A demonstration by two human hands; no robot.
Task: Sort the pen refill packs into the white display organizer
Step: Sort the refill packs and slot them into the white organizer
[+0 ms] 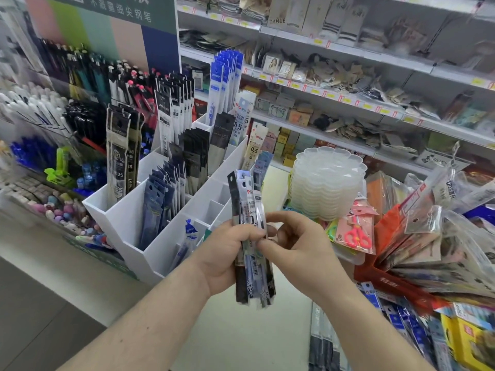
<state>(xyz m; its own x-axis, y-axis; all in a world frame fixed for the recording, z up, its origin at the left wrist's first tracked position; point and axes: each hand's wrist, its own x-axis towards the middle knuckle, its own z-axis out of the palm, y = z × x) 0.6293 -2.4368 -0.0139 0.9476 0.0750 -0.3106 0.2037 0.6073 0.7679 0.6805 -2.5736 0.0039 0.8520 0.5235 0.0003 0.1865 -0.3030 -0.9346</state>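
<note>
I've got my left hand [227,253] wrapped round a fanned bunch of long clear-plastic pen refill packs [251,236], upright so labels read; my right hand [292,242] pinches one pack's edge, probably to peel it off. Bunch is just in front of the white compartmented plastic display organizer [160,253], several slots unfilled

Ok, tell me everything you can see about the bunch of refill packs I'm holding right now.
The bunch of refill packs is a handful of long, narrow, glossy plastic sleeves, some black, some clear with white printed labels, each with a hang hole near the top. They stand roughly upright, fanned slightly, in front of the white display organizer. The left hand grips them around the middle, while the right hand pinches the edge of one pack with thumb and fingertips.
</note>
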